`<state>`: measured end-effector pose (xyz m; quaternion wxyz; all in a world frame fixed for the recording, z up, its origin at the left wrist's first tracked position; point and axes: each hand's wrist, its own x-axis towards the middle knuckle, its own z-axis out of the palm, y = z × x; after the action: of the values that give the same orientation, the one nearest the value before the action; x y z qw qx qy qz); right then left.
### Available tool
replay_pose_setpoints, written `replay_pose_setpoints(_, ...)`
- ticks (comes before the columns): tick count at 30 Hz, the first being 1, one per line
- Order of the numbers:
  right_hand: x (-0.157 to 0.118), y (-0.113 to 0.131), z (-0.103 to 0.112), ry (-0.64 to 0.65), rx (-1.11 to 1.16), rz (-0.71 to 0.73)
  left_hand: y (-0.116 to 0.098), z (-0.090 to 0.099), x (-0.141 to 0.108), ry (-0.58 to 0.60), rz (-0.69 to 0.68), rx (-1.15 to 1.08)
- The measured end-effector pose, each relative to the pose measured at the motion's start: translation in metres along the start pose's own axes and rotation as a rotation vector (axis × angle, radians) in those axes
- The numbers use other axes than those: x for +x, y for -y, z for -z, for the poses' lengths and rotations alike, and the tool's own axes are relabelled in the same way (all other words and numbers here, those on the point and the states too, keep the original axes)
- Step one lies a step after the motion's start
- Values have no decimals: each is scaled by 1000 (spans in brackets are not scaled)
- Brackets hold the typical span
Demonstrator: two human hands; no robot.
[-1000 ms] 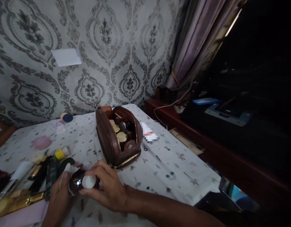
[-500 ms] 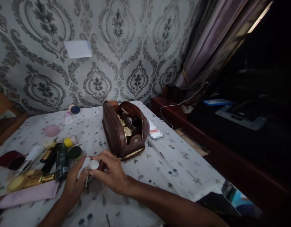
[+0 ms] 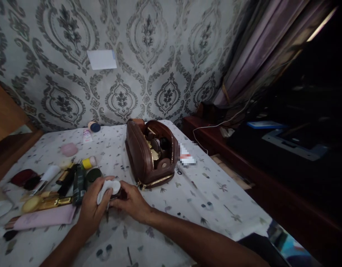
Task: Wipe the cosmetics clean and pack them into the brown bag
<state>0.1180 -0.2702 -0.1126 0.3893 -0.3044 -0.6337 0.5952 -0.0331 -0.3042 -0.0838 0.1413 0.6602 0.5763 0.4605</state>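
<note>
The cloth-covered counter (image 3: pixel 215 193) meets a scroll-patterned wall (image 3: pixel 145 78). Near the bag (image 3: pixel 137 155), the left hand (image 3: pixel 91 202), curled round a white tissue (image 3: pixel 103 191), and the curled right hand (image 3: pixel 135 204) hold a dark, white-topped jar (image 3: pixel 116 188).

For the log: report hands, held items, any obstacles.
Left hand holding white tissue. Right hand gripping white-capped container, partly hidden. Dark-lidded jar close beyond left hand; open cosmetics bag beyond right hand.
</note>
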Motion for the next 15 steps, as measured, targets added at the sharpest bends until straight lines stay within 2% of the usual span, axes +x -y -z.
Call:
replay_pose_setpoints(2,0,3,0,-31,13,17,-7,0,3,5,1,-35)
replay_pose_setpoints(7,2,6,2,-127,-27,74,-28,-1,20,-53,117,-241)
replay_pose_setpoints(10,4,4,5,-149,-81,64,-36,-1,32,89,-2,-239)
replay_pose_setpoints(13,6,5,6,-195,-161,73,-39,-2,40,255,-177,-12)
replay_pose_setpoints(15,6,7,6,-215,-203,88,-37,-5,43,282,-206,125)
